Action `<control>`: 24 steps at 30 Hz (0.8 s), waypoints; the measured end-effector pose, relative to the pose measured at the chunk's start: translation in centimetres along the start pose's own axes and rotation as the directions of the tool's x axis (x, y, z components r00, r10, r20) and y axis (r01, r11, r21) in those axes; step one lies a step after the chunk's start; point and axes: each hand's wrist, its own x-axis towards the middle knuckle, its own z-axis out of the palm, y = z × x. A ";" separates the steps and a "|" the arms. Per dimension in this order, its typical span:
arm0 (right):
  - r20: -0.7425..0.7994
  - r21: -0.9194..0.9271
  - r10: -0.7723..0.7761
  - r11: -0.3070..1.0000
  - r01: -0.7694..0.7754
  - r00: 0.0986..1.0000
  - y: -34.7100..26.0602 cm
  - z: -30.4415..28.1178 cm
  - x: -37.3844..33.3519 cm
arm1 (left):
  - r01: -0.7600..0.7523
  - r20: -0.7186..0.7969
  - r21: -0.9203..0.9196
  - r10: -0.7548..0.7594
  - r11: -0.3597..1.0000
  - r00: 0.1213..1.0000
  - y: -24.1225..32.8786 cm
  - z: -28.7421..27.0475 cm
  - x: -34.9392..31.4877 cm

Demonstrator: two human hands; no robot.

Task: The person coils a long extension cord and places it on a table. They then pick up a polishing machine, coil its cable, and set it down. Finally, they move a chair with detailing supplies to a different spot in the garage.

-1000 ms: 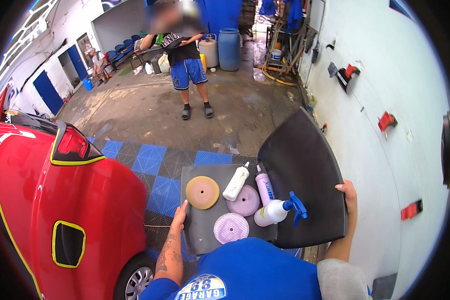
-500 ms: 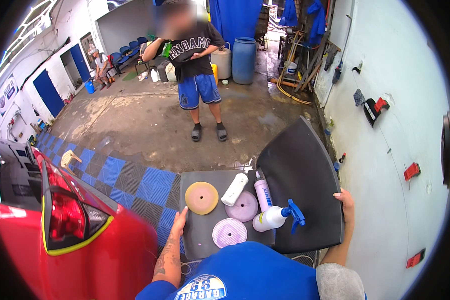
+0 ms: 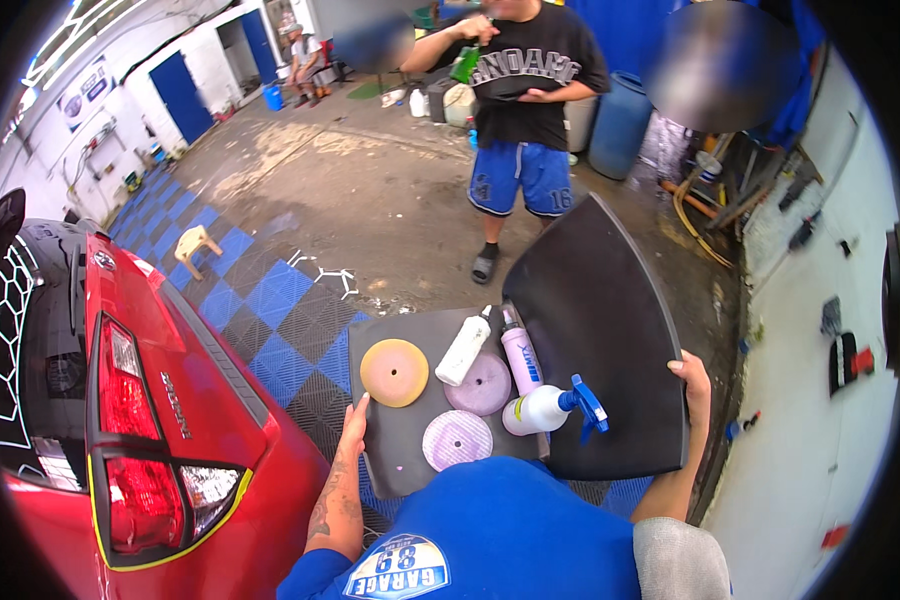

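Observation:
At its left edge my left hand point(image 3: 354, 425) grips a dark grey flat board point(image 3: 382, 468), fingers mostly hidden beneath. My right hand point(image 3: 692, 378) is closed on the right edge of a black curved panel point(image 3: 595, 330) that adjoins the board. Lying on the board are a yellow-orange polishing pad point(image 3: 394, 374), a purple pad point(image 3: 478, 385) and a white-and-lilac pad point(image 3: 457, 440). A white bottle point(image 3: 465, 350) rests across the purple pad. Beside it lies a lilac bottle point(image 3: 522, 357). A white spray bottle point(image 3: 536, 411) with a blue trigger head leans over the panel.
On the left stands a red car point(image 3: 230, 400), yellow tape around its tail light. Ahead, a person point(image 3: 525, 110) in blue shorts holds something green. A small beige stool point(image 3: 196, 248) sits on blue-and-black floor tiles point(image 3: 260, 310). A white wall point(image 3: 800, 440) runs along the right.
My view has swung left, so the car fills more of it and the standing person appears farther right. Both hands keep their hold, and the pads and bottles stay in place.

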 end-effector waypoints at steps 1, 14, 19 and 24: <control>-0.009 0.014 0.004 1.000 -0.004 1.000 0.0 1.8 2.9 | 0.012 -0.024 -0.015 -0.013 1.000 1.000 2.1 0.2 -0.2; 0.107 -0.150 0.065 0.987 -0.049 0.992 -0.7 20.0 32.3 | -0.055 -0.197 -0.181 0.019 0.982 0.980 15.9 -2.4 18.0; 0.064 -0.187 0.063 0.981 -0.050 0.996 0.9 29.3 40.5 | -0.060 -0.179 -0.132 0.036 0.989 0.983 24.1 -4.9 29.9; 0.020 -0.133 0.039 0.990 -0.036 0.999 3.6 36.1 48.9 | -0.077 -0.069 -0.083 0.071 0.994 0.995 37.6 -9.2 41.3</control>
